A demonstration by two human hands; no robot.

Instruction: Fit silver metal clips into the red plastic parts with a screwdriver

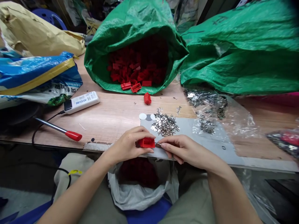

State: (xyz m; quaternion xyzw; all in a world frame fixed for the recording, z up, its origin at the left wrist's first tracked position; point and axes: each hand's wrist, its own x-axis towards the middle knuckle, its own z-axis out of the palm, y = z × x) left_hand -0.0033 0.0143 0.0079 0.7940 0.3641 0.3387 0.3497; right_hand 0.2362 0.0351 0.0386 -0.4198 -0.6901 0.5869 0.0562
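My left hand [130, 143] is closed around a small red plastic housing [147, 142], its hollow side facing me. From the right, my right hand [178, 147] pinches a small metal piece [158, 144] at the housing's right end. Whether the metal piece is inside the housing or only touching it, I cannot tell. Just beyond both hands lies a pile of small shiny metal pieces [165, 124] on a grey sheet [187, 129]. A single red housing [147, 98] rests on the table behind the pile.
A green sack [98, 68] full of red housings opens toward me. Another green sack [240, 59] and a clear bag of metal parts [207, 112] are at right. A white device [81, 102] and a red-tipped lever [73, 135] sit left. Below the edge hangs a white sack [130, 199].
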